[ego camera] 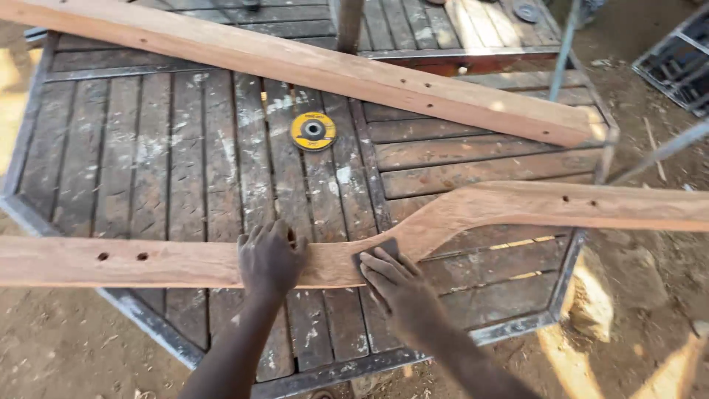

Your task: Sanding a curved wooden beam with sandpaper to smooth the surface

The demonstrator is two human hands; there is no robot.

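At the far left, the curved wooden plank (185, 264) runs off the picture's edge and overhangs the slanted metal rim of the surface (148, 155), with bare dirt ground (59, 347) open beneath and in front of it. Two small holes sit near that left end. The plank lies across the near part of the slatted surface, bends upward past the middle, and carries on to the right well beyond the surface's corner, where two more holes show, so both ends hang free over open ground.

The left hand (269, 258) lies spread flat on top of the plank, fingers draped over its far edge, pressing it down rather than gripping around it. Just beside it, the right hand (391, 281) presses flat on a dark piece of sandpaper (380, 247) against the plank, right where the bend begins; the fingers are extended, not clenched. The hands are near each other but apart.

Behind them the surface is a worn frame of grey wooden slats, paint-flecked and scratched, mostly bare between the near plank and a second, straight wooden beam (317, 70) lying diagonally across the far side. A yellow and black grinding disc (313, 131) rests alone between the two timbers. To the right, thin metal legs (569, 44) stand on sunlit dirt, and a dark crate (676, 63) sits at the upper right corner.
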